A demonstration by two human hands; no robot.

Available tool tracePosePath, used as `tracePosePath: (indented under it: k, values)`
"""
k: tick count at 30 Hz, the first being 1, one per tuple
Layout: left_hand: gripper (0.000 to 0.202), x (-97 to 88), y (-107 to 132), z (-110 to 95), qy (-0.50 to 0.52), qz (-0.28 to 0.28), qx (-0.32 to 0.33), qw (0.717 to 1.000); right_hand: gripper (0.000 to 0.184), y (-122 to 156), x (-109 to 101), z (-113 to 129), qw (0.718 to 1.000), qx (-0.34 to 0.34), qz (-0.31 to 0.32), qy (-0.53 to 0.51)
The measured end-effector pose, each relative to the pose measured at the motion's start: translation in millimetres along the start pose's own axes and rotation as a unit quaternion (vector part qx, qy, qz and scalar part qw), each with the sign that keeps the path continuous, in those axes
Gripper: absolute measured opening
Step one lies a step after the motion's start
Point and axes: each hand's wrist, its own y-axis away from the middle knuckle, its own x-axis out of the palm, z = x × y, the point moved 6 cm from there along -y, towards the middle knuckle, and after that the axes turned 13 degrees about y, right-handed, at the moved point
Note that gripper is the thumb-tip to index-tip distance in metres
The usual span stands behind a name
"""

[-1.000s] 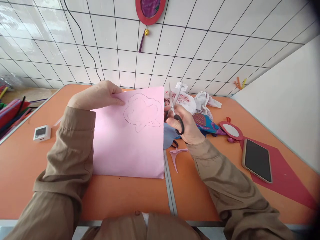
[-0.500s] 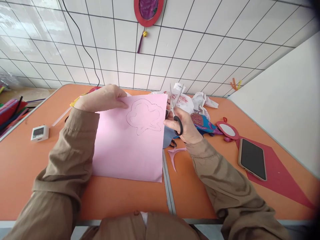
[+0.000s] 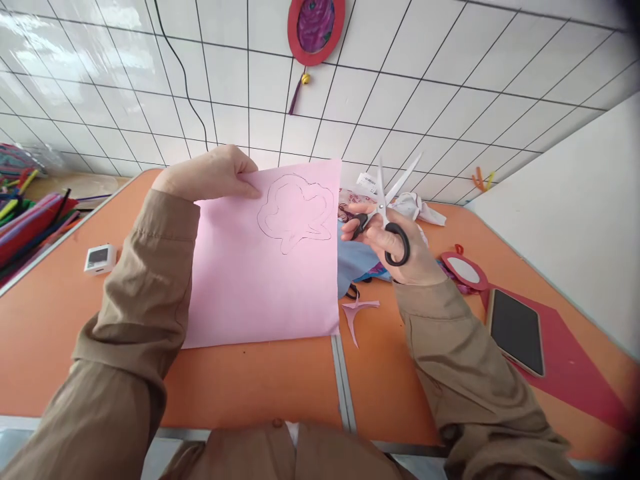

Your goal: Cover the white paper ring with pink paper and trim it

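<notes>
My left hand (image 3: 215, 175) pinches the top edge of a pink sheet of paper (image 3: 260, 293), thumb in front and fingers behind. The sheet hangs upright over the table. Near its top right, a cloud-like outline is drawn in dark pen, with a second line inside it and two pointed tails below. My right hand (image 3: 400, 250) holds scissors (image 3: 383, 207) with black handles, fingers in the loops. Their blades are spread and point up, to the right of the paper and apart from it.
A pink paper scrap (image 3: 356, 313) lies on the orange table (image 3: 250, 393), by the metal seam. To the right are a phone (image 3: 516, 331) on red paper (image 3: 575, 360) and a red-rimmed oval (image 3: 463, 270). Cloth and bags lie behind. A small white device (image 3: 100, 259) stands left.
My right hand has moved right and away from the paper's edge, with the scissors' blades spread wider. My left hand has raised the paper slightly. The view has shifted a little.
</notes>
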Motion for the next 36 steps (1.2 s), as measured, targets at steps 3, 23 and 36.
tracePosePath:
  k: [3, 23, 36]
  values:
    - [0.026, -1.8, -2.6, -6.5, 0.004, 0.039, 0.018, 0.999, 0.05, 1.1, 5.6, -3.0, 0.999, 0.0, 0.041, 0.019]
    - [0.019, 39.7, -34.5, -81.4, -0.154, 0.209, 0.082, 0.962, 0.046, -37.3, 15.0, 39.2, 0.988, -0.071, 0.02, 0.136]
    - [0.065, 50.5, -30.3, -54.6, -0.128, 0.157, 0.104, 0.974, 0.03, -36.4, 31.8, -9.9, 0.992, 0.048, 0.041, 0.106]
